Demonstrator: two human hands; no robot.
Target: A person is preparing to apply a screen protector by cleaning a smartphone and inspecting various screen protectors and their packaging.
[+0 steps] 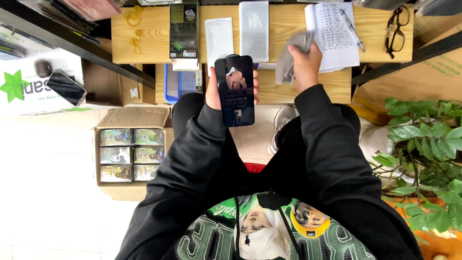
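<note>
Your left hand [214, 91] grips a glossy black rectangular phone [235, 90] from behind, fingertips wrapping both long edges; the slab stands upright in view, its glass face toward you and mirroring a dim shape, held above your lap just short of the wooden table [308, 89]. Your right hand [304, 65] is clenched around a soft grey cloth [290, 58], bunched and wrinkled, hanging over the table edge just to the right of the phone and not touching it. Both sleeves are matte black fabric. Beyond the phone, on the pale, grained table, lie a flat white packet [219, 39] and a translucent grey sleeve [254, 31] side by side, with a dark slim retail box [184, 30] to the phone's far left and yellow rubber bands [134, 26] further left still. A blue mesh plastic basket [179, 84] sits just left of the phone. Up and right of the phone, an open lined notebook [332, 33] carries a pen [352, 29]; black-framed glasses [397, 29] lie further right. Left of and below the phone, an open cardboard carton [130, 118] holds rows of small shiny boxes. A second dark phone [66, 86] rests well left on a white box. Leafy green plant [423, 154] stands to the lower right of the phone.
</note>
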